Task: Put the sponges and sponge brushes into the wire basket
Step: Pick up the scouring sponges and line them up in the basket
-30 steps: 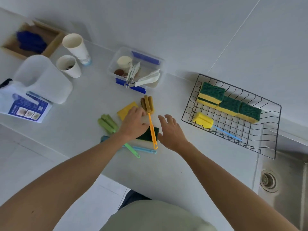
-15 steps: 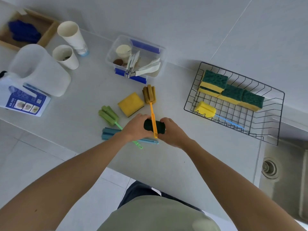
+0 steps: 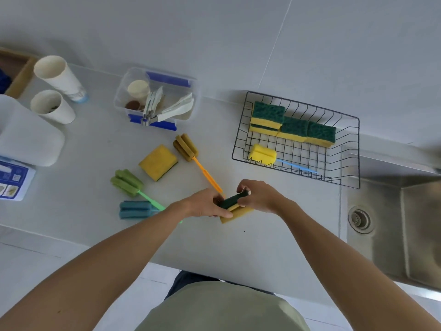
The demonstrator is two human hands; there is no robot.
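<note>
From the head view, my left hand (image 3: pixel 205 205) and right hand (image 3: pixel 259 195) meet over the near part of the tabletop (image 3: pixel 274 235), and both grips are closed on a pair of green-and-yellow sponges (image 3: pixel 235 206) stacked one on the other; I pinch them from opposite ends, I judge, so the stack stays together as one load. The wire basket (image 3: pixel 353 149) stands well apart to my right, beside the sink (image 3: pixel 393 223), and it already holds three green-topped sponges (image 3: pixel 293 126) lined along its far wall and a yellow sponge brush (image 3: pixel 262 152) lying flat in front of them, leaving bare wire near the front for more. On the tabletop to my left lie a yellow sponge (image 3: pixel 158 162), an orange-handled brush (image 3: pixel 191 154) whose handle runs under my left hand, a green brush (image 3: pixel 127 179) and a blue brush (image 3: pixel 134 209). They sit close together, within easy reach for the next trips.
</note>
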